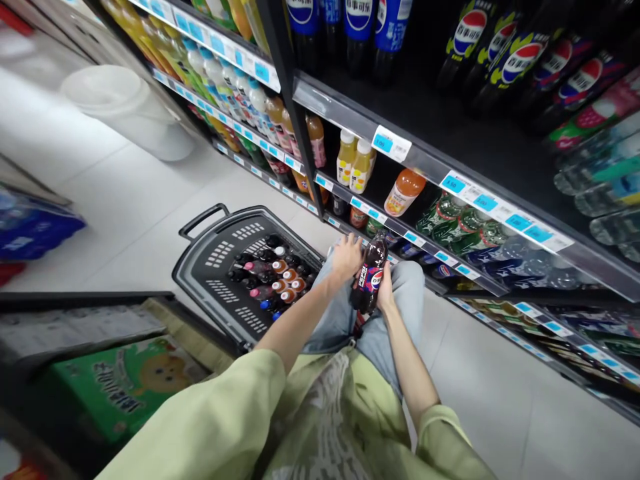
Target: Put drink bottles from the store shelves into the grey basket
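I crouch before drink shelves with my knees in grey jeans. My right hand (pixel 386 291) is wrapped round a dark Pepsi bottle (pixel 369 273), which stands almost upright over my right knee. My left hand (pixel 346 256) rests on my left knee just beside the bottle, fingers curled, with nothing visible in it. A dark grey shopping basket (pixel 215 257) sits on the floor to the left of my knees, holding several bottles with black, pink and orange caps.
Shelves (pixel 430 163) on the right carry Pepsi bottles on top, orange and yellow juice bottles, green and clear bottles below. A white bucket (pixel 125 107) stands far left on the tiled floor. A green carton (pixel 125 387) lies at lower left.
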Tool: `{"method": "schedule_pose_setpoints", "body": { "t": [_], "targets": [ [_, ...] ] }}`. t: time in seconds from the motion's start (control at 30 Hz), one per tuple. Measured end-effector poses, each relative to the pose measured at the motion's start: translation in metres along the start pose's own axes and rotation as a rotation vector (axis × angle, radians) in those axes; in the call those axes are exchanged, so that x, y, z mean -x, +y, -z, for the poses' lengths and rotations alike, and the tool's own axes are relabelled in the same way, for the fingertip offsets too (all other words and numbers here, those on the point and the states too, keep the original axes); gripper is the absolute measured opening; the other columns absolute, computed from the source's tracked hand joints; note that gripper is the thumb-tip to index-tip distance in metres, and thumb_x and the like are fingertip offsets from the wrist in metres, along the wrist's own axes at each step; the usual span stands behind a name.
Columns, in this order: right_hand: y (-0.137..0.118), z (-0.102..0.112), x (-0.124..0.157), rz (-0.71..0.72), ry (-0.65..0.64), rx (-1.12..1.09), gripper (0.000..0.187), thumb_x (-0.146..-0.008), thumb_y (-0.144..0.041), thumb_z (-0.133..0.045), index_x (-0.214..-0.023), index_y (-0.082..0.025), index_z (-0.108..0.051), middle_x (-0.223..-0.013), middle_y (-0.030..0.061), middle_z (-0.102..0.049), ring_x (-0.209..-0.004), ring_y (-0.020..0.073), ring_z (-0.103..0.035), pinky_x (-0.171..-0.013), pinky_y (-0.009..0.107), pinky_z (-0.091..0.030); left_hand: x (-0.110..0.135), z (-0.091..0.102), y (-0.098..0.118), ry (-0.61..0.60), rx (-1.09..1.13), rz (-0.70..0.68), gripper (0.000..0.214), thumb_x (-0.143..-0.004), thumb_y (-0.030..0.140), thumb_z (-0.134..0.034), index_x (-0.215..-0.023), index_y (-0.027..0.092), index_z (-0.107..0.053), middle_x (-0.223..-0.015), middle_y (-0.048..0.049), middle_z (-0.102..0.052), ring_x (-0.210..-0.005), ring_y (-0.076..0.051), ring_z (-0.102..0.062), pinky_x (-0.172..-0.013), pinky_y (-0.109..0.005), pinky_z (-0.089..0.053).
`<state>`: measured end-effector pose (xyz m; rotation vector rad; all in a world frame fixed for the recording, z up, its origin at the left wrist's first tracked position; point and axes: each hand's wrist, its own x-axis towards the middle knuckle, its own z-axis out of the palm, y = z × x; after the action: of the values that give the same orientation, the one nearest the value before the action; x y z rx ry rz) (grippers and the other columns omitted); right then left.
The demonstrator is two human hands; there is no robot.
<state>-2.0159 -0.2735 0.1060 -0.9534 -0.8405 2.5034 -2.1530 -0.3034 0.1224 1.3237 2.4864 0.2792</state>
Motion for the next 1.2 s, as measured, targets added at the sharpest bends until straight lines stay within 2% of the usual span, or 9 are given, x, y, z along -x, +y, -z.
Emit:
{"method": "schedule_pose_setpoints", "body": {
  "t": [0.2, 0.43, 0.6, 0.8, 0.9, 1.07, 1.2],
  "targets": [
    [0.001, 0.001, 0.004, -0.089, 0.008, -0.036, 0.064, -0.094, -0.080, -0.058, -0.096, -0.018, -0.074, -0.076, 0.0086, -0.078, -0.080, 0.0274, -0.079, -0.067, 0.038, -0.068, 0.002, 0.001, -0.001, 0.004, -0.012, -0.024, 0.040, -0.105, 0.022, -0.039, -0.136, 0.019, -0.064, -0.146, -0.0192, -0.059, -0.132, -0.038, -0.053, -0.094, -0.049, -0.055],
    [0.002, 0.007, 0.004, -0.139, 0.038, -0.074, 0.058, -0.094, -0.075, -0.063, -0.100, -0.019, -0.074, -0.074, 0.0074, -0.078, -0.082, 0.0281, -0.080, -0.070, 0.041, -0.069, 0.001, -0.001, -0.001, 0.010, 0.006, -0.014, 0.040, -0.106, 0.023, -0.038, -0.136, 0.020, -0.065, -0.149, -0.0200, -0.057, -0.134, -0.039, -0.051, -0.093, -0.050, -0.055],
    [0.000, 0.011, 0.008, -0.199, -0.019, -0.041, 0.060, -0.092, -0.077, -0.063, -0.098, -0.018, -0.073, -0.070, 0.0077, -0.076, -0.078, 0.0285, -0.079, -0.066, 0.040, -0.068, 0.002, -0.001, 0.005, -0.015, 0.011, -0.016, 0.041, -0.106, 0.023, -0.037, -0.137, 0.022, -0.064, -0.151, -0.0168, -0.055, -0.135, -0.036, -0.050, -0.096, -0.048, -0.056],
    [-0.002, 0.017, 0.005, -0.084, -0.019, -0.016, 0.067, -0.089, -0.084, -0.057, -0.098, -0.019, -0.072, -0.068, 0.0069, -0.073, -0.073, 0.0287, -0.077, -0.060, 0.039, -0.065, 0.002, 0.001, 0.006, -0.022, 0.014, -0.003, 0.041, -0.107, 0.026, -0.038, -0.140, 0.023, -0.062, -0.152, -0.0164, -0.054, -0.136, -0.035, -0.050, -0.099, -0.048, -0.056],
    [-0.002, 0.019, 0.002, -0.088, -0.003, 0.015, 0.065, -0.088, -0.082, -0.060, -0.097, -0.019, -0.072, -0.065, 0.0058, -0.071, -0.071, 0.0280, -0.075, -0.058, 0.038, -0.064, 0.004, 0.003, 0.002, -0.020, 0.011, -0.017, 0.043, -0.106, 0.026, -0.040, -0.144, 0.022, -0.059, -0.154, -0.0172, -0.052, -0.137, -0.035, -0.049, -0.101, -0.048, -0.055],
    [-0.003, 0.018, 0.001, -0.109, 0.038, 0.050, 0.063, -0.097, -0.077, -0.049, -0.094, -0.019, -0.072, -0.060, 0.0048, -0.069, -0.070, 0.0268, -0.074, -0.059, 0.036, -0.063, 0.006, 0.003, 0.002, -0.025, 0.014, -0.036, 0.042, -0.106, 0.026, -0.040, -0.144, 0.023, -0.059, -0.154, -0.0158, -0.053, -0.137, -0.033, -0.049, -0.102, -0.045, -0.054],
    [-0.003, 0.016, -0.001, -0.079, 0.071, 0.018, 0.063, -0.099, -0.077, -0.045, -0.095, -0.020, -0.072, -0.064, 0.0058, -0.072, -0.073, 0.0274, -0.077, -0.062, 0.038, -0.066, 0.005, 0.001, 0.003, -0.015, 0.044, -0.026, 0.042, -0.107, 0.029, -0.040, -0.142, 0.022, -0.061, -0.152, -0.0178, -0.054, -0.135, -0.035, -0.050, -0.102, -0.049, -0.053]
  ]
}}
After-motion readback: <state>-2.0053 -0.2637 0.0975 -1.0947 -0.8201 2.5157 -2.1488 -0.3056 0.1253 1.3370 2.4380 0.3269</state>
